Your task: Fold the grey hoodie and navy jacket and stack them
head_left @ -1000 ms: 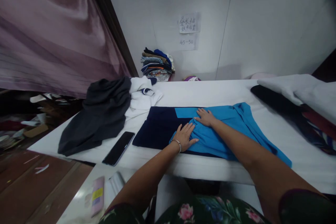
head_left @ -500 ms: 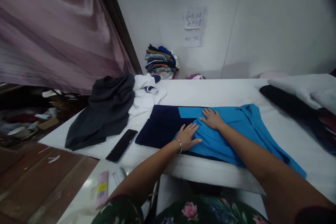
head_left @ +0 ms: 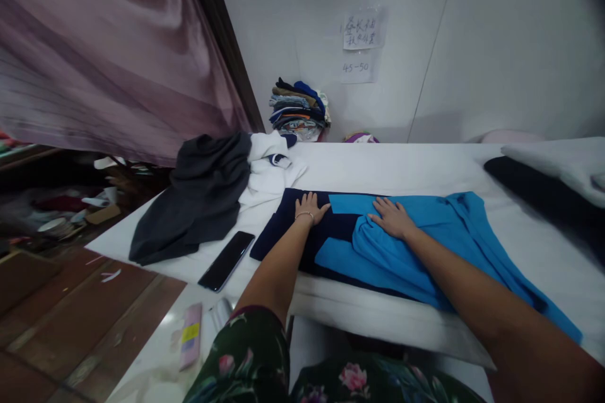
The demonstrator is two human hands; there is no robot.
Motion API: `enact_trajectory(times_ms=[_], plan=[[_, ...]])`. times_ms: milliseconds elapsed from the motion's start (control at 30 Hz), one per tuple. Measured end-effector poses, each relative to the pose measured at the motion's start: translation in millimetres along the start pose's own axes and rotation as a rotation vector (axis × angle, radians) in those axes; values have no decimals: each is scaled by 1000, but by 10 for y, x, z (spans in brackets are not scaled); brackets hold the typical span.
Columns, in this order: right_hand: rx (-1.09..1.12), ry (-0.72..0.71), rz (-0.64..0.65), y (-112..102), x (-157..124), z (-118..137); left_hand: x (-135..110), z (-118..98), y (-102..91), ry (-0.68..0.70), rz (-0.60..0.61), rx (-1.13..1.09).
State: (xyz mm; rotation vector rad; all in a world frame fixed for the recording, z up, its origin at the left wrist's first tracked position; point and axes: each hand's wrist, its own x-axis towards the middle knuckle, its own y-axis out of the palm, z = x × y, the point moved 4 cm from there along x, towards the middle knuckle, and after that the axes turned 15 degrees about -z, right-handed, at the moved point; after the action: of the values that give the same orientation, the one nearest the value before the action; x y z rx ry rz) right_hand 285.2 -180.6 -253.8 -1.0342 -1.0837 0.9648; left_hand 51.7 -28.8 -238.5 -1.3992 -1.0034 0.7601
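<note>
- The left hand (head_left: 311, 209) lies flat and open on the navy cloth (head_left: 338, 228), fingers spread, gripping nothing.
- The right hand (head_left: 391, 217) lies flat and open on the blue cloth (head_left: 406, 258), fingers spread, also gripping nothing.
- The blue cloth lies bunched over the navy cloth's right side and trails past the near edge of the table (head_left: 378, 167).
- A phone (head_left: 227, 261) lies face up just left of the navy cloth.
- A grey garment (head_left: 193, 201) and a white garment (head_left: 271, 176) lie crumpled together beyond the phone.
- Folded clothes (head_left: 297, 112) are stacked against the wall, beneath paper notes (head_left: 363, 28).
</note>
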Motion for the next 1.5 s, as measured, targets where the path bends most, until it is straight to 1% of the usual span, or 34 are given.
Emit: enact_trajectory(times_ms=[100,167,233,300,400,467,533,600,700,767,833,900,1000,1067,1133,1200,1267,1333,1400,1433,1500], plan=[[18,10,14,-28,33,25,-21,-23,12,16,-7,22],[59,22,77,-74,72,27,-30,-44,-7,13,-11,36],[100,43,128,-169,110,-24,-23,-49,-19,5,-13,44],[99,51,97,-323,126,-143,2,-42,-20,3,-19,47],[-2,75,-5,-552,45,-440,44,-34,-4,8,-25,48],[-94,142,-23,-612,-76,-678,60,-34,4,4,-20,54],[-156,218,2,-574,-213,-882,62,-40,3,2,-14,62],[-180,257,16,-479,-326,-1000,58,-47,-7,-2,-13,67],[-197,265,-17,-365,-400,-1027,49,-55,-31,-4,-24,67],[-177,274,-6,-353,-390,-1004,43,-59,-48,-1,-25,68],[-130,283,41,-403,-354,-995,37,-62,-61,-3,-13,79],[-98,289,68,-517,-318,-1031,32,-65,-73,-8,2,91],[-133,282,0,-741,-317,-1186,29,-73,-83,-7,8,92],[-185,301,-57,-836,-376,-1340,32,-75,-81,-4,1,85],[-209,349,-59,-826,-476,-1488,39,-72,-70,-3,-9,78],[-188,402,-27,-721,-583,-1586,48,-64,-53,-2,-17,70],[-153,436,-15,-592,-658,-1621,56,-57,-38,-2,-23,64],[-127,457,-35,-512,-678,-1619,61,-54,-32,-3,-26,62],[-69,470,-36,-510,-653,-1618,62,-53,-34,-7,-27,61],[-26,474,-25,-542,-633,-1627,61,-54,-36,-9,-28,61],[49,475,-1,-670,-609,-1668,60,-55,-39,-8,-32,56]])
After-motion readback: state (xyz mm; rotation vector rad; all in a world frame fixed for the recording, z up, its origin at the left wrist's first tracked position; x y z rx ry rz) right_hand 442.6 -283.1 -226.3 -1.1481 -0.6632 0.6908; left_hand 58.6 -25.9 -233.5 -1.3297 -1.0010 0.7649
